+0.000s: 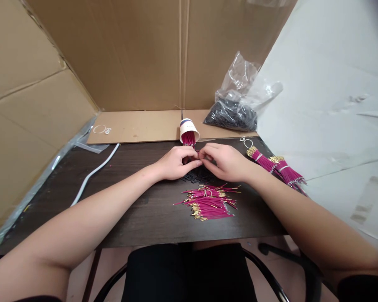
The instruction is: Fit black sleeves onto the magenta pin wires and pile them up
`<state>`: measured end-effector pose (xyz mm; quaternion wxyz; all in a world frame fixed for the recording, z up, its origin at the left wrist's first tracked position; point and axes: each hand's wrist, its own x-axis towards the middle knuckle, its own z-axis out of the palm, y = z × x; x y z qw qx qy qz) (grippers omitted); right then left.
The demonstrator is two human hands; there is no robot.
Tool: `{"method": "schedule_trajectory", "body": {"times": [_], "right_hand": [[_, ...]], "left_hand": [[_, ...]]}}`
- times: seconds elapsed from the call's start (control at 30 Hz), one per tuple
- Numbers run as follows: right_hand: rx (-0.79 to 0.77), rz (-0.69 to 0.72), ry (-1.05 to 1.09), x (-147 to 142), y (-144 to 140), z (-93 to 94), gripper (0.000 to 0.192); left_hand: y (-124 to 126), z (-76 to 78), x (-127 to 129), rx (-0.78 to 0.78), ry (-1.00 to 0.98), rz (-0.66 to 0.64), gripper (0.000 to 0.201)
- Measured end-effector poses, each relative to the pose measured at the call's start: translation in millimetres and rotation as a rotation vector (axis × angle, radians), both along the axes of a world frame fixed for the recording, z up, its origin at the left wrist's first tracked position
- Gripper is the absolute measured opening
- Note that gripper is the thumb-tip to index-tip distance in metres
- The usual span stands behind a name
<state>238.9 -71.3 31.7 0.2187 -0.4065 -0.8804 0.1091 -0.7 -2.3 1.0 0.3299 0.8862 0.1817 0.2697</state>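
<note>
My left hand and my right hand meet over the middle of the table, fingertips pinched together. What they pinch is mostly hidden; a small magenta bit shows between them. Under the hands lies a scatter of short black tubes. Just beyond, a white paper cup lies tipped toward me with magenta wires spilling from its mouth. Nearer to me is a loose pile of magenta wires with gold-coloured ends, part of it around a pale rubber band.
A clear plastic bag of black tubes stands at the back right. Banded bundles of magenta wires lie at the right edge. A cardboard strip with rubber bands runs along the back. A white cable crosses the left side.
</note>
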Motion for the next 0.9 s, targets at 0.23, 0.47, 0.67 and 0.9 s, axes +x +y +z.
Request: {"method": "schedule_trajectory", "body": {"times": [0.23, 0.47, 0.67, 0.9], "right_hand": [[-0.187, -0.03, -0.073, 18, -3, 24.8, 0.018], [-0.757, -0.006, -0.456, 38, -9, 56.1, 0.013], [-0.782, -0.007, -0.423, 28, -8, 48.0, 0.009], [-0.779, -0.004, -0.394, 38, -5, 50.4, 0.013]], "left_hand": [[-2, -0.3, 1, 0.045, -0.016, 0.074, 0.026], [-2, -1.9, 1, 0.039, 0.006, 0.165, 0.02], [-1, -1.7, 1, 0.042, -0.008, 0.158, 0.021], [0, -2.3, 1, 0.032, -0.019, 0.169, 0.02]]}}
